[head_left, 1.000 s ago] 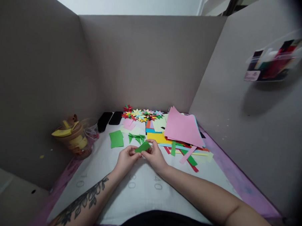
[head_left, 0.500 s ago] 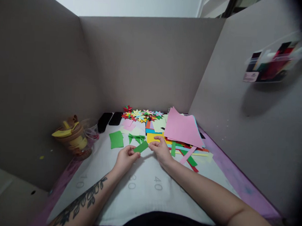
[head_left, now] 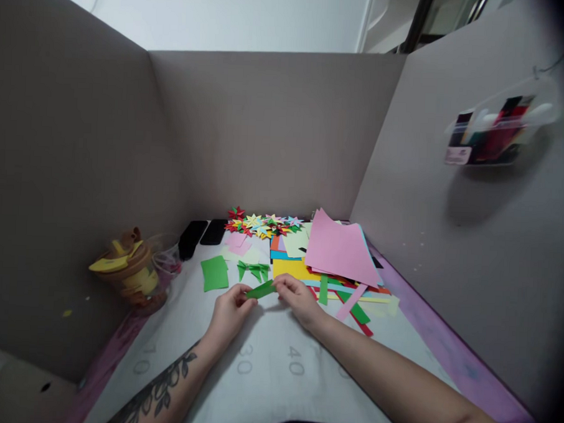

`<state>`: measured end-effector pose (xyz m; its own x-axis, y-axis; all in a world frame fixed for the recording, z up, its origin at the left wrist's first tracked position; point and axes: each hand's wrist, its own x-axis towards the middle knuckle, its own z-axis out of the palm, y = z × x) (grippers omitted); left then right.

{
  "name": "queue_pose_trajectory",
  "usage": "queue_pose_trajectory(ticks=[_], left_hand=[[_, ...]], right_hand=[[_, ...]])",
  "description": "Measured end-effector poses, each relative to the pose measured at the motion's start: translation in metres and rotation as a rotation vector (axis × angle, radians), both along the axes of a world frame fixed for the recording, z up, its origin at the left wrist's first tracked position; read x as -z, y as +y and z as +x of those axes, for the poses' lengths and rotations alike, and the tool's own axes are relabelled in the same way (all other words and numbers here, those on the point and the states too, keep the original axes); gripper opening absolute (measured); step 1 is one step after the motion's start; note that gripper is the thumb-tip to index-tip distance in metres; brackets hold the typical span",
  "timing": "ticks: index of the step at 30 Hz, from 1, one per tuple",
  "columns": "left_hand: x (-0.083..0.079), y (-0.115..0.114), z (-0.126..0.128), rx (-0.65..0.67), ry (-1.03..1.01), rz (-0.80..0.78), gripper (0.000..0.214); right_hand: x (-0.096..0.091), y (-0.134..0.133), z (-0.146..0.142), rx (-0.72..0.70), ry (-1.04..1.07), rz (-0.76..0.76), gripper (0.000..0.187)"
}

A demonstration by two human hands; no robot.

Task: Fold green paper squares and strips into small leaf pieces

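Between my two hands, low over the white cloth, is a small strip of green paper (head_left: 260,290). My left hand (head_left: 233,306) pinches its left end between thumb and fingers. At the right end, the fingertips of my right hand (head_left: 297,296) close on the paper. The strip looks narrow and tilted, perhaps folded; I cannot tell. Just beyond it lie folded green paper pieces (head_left: 254,271) with pointed ends. A flat green paper square (head_left: 214,273) rests to the left of these.
Folded paper stars (head_left: 263,225) are heaped at the back. Pink sheets (head_left: 339,251) lie on coloured paper at the right, with loose strips (head_left: 353,302) in front. Two black phones (head_left: 193,239) and a pot-shaped container (head_left: 127,270) stand left. A clear holder (head_left: 495,136) hangs on the right partition.
The green strip now shows a narrower face than before, as my fingers have shifted on it. The whole view has tilted up slightly, so the table sits lower.
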<state>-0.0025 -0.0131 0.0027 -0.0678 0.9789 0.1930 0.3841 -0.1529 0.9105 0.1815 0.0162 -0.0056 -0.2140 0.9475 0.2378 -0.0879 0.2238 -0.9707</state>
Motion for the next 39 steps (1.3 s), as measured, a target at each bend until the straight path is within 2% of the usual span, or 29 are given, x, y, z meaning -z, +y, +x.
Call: queue_pose_trajectory(ticks=[4,6,9,10,11,13,16,19,21,24,29,32,35,39], left_hand=[[-0.004,-0.001,-0.001,0.039,-0.037,0.014,0.023],[-0.004,0.0,-0.001,0.085,-0.105,0.006,0.028],[-0.001,0.002,-0.002,0.13,-0.165,-0.006,0.031],[0.0,0.003,-0.002,0.131,-0.151,-0.012,0.03],[0.001,0.003,-0.003,0.13,-0.119,-0.018,0.029],[0.003,0.005,-0.003,0.133,-0.036,-0.031,0.025],[0.004,0.005,-0.003,0.133,0.033,-0.032,0.019],[0.005,0.006,-0.003,0.107,0.052,0.015,0.012],[0.007,0.006,-0.004,0.095,0.07,0.042,0.01],[0.009,0.008,-0.006,0.066,0.1,0.05,0.013],[0.013,0.01,-0.01,0.065,0.245,0.083,0.023],[0.01,0.009,-0.014,0.086,0.421,0.205,0.029],[0.004,0.008,-0.017,0.223,0.63,0.346,0.026],[-0.002,0.008,-0.018,0.444,0.784,0.415,0.025]], right_hand=[[0.011,0.004,0.001,-0.032,0.084,-0.158,0.044],[0.014,0.006,0.002,-0.016,0.048,-0.197,0.04],[0.014,0.007,0.003,-0.032,-0.11,-0.132,0.016],[0.013,0.008,0.003,-0.048,-0.16,-0.094,0.01],[0.012,0.008,0.004,-0.063,-0.208,-0.052,0.013],[0.009,0.007,0.005,-0.068,-0.298,0.063,0.028],[0.004,0.001,0.007,-0.026,-0.473,0.368,0.049],[-0.002,-0.009,0.004,-0.031,-0.685,0.698,0.056],[-0.003,-0.015,0.0,-0.033,-0.793,0.822,0.048],[-0.001,-0.016,-0.008,0.0,-0.883,0.917,0.023],[0.005,-0.005,-0.004,-0.1,-0.958,0.971,0.02],[0.005,0.001,0.006,-0.153,-0.948,0.934,0.02],[0.007,0.007,0.015,-0.226,-0.912,0.882,0.022],[0.011,0.014,0.022,-0.312,-0.852,0.819,0.023]])
